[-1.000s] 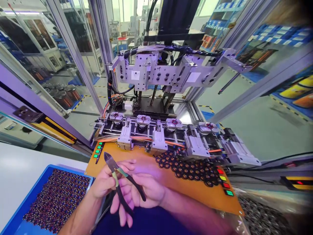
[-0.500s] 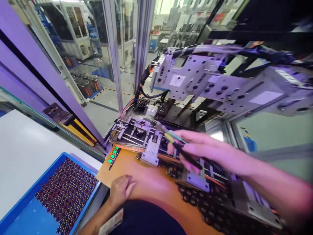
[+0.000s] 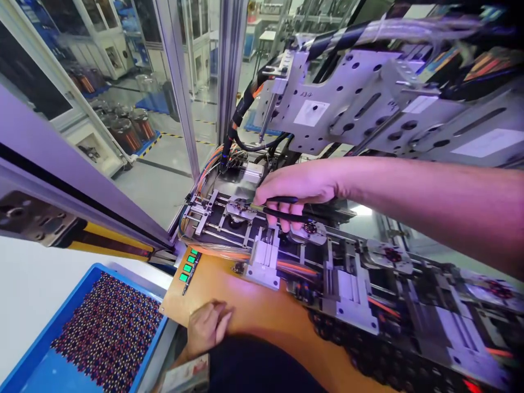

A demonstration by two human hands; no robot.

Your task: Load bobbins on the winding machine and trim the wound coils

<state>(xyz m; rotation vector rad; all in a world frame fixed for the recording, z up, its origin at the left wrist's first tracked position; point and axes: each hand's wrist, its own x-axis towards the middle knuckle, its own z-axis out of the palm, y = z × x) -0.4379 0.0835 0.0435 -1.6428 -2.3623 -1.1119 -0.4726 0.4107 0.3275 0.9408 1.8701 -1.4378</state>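
My right hand [image 3: 292,191] reaches over the machine's row of fixtures, fingers closed round slim pliers [image 3: 286,215] with black handles and a yellow-green part near the jaws. The jaws point left at a metal fixture [image 3: 240,209] that carries a small round part with dark reddish segments. Whether they touch it cannot be made out. My left hand [image 3: 208,326] rests loosely curled on the orange board [image 3: 249,305], with nothing seen in it. A dark pen-like tool [image 3: 190,275] lies beside several green buttons at the board's left end.
A blue tray [image 3: 39,355] of many small dark parts stands on the white surface [image 3: 24,284] at left. A perforated metal plate [image 3: 323,114] with cables hangs above my right hand. Metal posts [image 3: 229,71] rise behind, and a black cable chain [image 3: 347,344] runs along the lower right.
My right hand has moved left and up, bringing the pliers to the left fixture. The view has shifted, showing more fixtures at right. My left hand stays on the board.
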